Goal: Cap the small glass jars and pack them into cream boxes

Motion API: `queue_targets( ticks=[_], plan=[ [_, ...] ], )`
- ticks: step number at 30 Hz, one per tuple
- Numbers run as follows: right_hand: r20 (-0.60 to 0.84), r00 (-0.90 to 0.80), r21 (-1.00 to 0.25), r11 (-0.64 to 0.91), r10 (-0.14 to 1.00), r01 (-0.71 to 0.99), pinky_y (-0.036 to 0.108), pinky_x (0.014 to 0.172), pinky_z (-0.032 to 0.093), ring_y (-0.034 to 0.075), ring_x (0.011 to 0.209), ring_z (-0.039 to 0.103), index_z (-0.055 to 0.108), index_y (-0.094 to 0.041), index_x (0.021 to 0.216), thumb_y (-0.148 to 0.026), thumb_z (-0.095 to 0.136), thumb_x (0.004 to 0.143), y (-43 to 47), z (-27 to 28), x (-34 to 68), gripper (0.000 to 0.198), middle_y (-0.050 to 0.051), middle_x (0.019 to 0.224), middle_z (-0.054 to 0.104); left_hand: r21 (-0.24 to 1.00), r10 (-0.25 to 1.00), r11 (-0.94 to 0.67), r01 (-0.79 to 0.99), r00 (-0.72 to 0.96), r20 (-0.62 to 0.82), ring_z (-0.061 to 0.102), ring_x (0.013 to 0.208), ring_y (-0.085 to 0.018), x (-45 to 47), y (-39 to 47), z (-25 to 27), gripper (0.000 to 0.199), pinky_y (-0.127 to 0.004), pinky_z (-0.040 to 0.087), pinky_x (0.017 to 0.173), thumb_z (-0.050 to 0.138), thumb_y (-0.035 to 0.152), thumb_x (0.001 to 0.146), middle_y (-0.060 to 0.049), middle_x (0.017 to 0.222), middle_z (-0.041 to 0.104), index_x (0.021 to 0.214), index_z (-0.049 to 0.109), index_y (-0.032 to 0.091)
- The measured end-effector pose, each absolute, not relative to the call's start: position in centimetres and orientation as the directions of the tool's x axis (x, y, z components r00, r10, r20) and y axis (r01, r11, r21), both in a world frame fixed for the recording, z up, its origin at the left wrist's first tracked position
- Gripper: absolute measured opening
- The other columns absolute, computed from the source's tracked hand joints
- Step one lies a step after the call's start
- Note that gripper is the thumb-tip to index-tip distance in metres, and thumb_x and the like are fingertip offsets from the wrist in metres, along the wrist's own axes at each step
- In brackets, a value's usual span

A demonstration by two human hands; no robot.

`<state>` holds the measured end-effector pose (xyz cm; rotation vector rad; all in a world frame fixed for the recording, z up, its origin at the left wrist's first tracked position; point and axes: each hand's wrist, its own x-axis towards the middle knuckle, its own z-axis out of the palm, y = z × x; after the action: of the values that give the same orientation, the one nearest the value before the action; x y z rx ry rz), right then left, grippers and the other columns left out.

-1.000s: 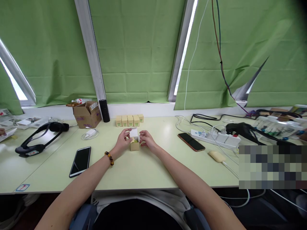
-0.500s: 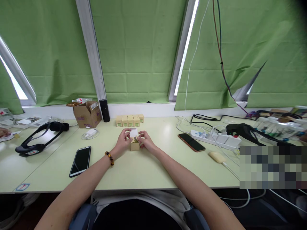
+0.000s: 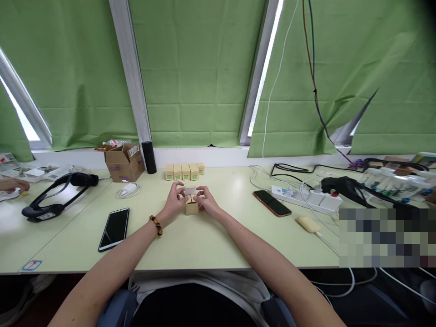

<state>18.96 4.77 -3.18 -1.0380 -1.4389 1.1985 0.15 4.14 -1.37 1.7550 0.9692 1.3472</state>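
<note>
A small tan cardboard box [image 3: 191, 208] stands upright on the table between my two hands. Its top flap is tilted forward above the opening, its pale inner side showing. My left hand [image 3: 176, 200] grips the box from the left, fingers curled at the flap and the thumb at the top edge. On the other side my right hand [image 3: 206, 201] holds the box in the same way, its fingertips at the flap's right end. What lies inside the box is hidden. Behind it stands a row of several similar small boxes [image 3: 181, 172].
To the left lie a phone [image 3: 114, 229], a white charger cable [image 3: 128, 190] and a black headset [image 3: 57, 197]. An open carton [image 3: 124, 162] and a black cylinder [image 3: 148, 157] stand behind. On the right are another phone [image 3: 271, 202], a power strip [image 3: 306, 198] and cables. Another person's hand [image 3: 13, 185] shows far left.
The box's flap has come down from nearly upright toward the opening, with the fingers of both my hands at it. The other person's hand at far left has moved further into view.
</note>
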Motion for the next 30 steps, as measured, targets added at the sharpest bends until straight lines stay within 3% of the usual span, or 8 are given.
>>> queue_targets(
  ticks=[7,17,25,30],
  plan=[
    [0.149,-0.173,-0.987,0.156,0.974,0.029,0.020,0.041,0.039,0.008,0.059,0.053,0.046,-0.031,0.116,-0.043,0.073,0.076,4.7,-3.2,18.8,0.050,-0.004,0.103,0.049,0.830,0.844,-0.534,0.160,0.156,0.513,0.056,0.080,-0.015,0.3,4.0,-1.2,0.034,-0.027,0.037,0.070,0.071,0.018,0.074,0.001,0.088,0.063,0.102,0.053,0.022],
    [0.181,-0.168,-0.978,0.195,0.969,0.070,0.020,0.045,0.039,0.010,0.065,0.053,0.049,-0.030,0.115,-0.039,0.070,0.077,4.1,-2.7,18.9,0.044,-0.001,0.106,0.049,0.814,0.842,-0.539,0.216,0.152,0.517,0.061,0.084,-0.017,0.5,3.4,-0.5,0.013,-0.031,0.040,0.075,0.069,0.018,0.077,-0.008,0.110,0.077,0.083,0.059,0.020],
    [0.463,-0.079,-0.868,0.470,0.883,0.163,0.027,0.064,0.044,0.014,0.071,0.051,0.062,-0.025,0.098,-0.026,0.062,0.077,3.6,-1.9,19.2,0.021,0.001,0.098,0.055,0.808,0.840,-0.542,0.231,0.169,0.515,0.067,0.094,-0.022,0.2,3.7,-0.6,0.009,-0.031,0.039,0.074,0.065,0.015,0.075,-0.009,0.104,0.077,0.073,0.057,0.019],
    [0.568,-0.087,-0.802,0.574,0.818,0.162,0.030,0.065,0.043,0.018,0.076,0.052,0.070,-0.026,0.093,-0.032,0.061,0.087,2.4,-0.6,19.5,0.013,0.004,0.092,0.058,0.795,0.834,-0.552,0.253,0.180,0.521,0.067,0.092,-0.022,0.0,3.7,-0.6,0.008,-0.032,0.039,0.075,0.064,0.014,0.074,-0.009,0.107,0.077,0.075,0.059,0.019]
  ],
)
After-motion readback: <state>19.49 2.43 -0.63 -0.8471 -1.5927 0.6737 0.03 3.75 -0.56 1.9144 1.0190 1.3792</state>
